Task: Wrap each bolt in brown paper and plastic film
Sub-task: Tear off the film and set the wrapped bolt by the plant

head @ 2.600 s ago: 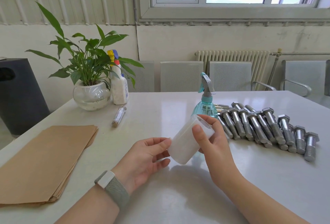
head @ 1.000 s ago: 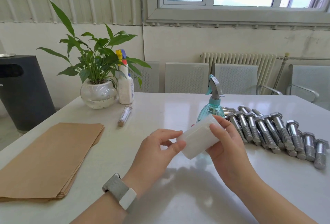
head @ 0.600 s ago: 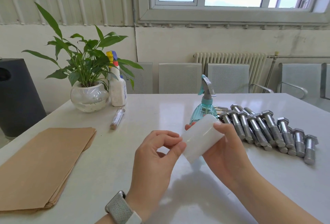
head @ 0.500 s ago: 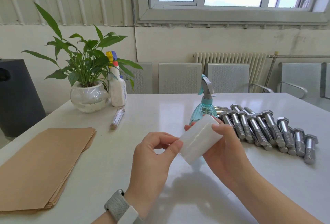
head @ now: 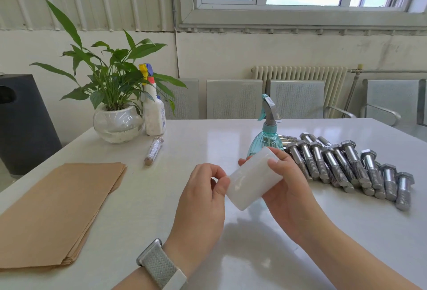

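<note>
White bench (head: 161, 197): right hand (head: 288, 195) still grips film roll (head: 253, 180); left hand (head: 203, 199) fingers now pinching its near end, probably hunting the film's edge.

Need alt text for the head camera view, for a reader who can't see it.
Above a white table, a right hand holds a roll of plastic film while the left hand pinches at its end. Brown paper sheets lie left, steel bolts right, behind a teal spray bottle.
</note>
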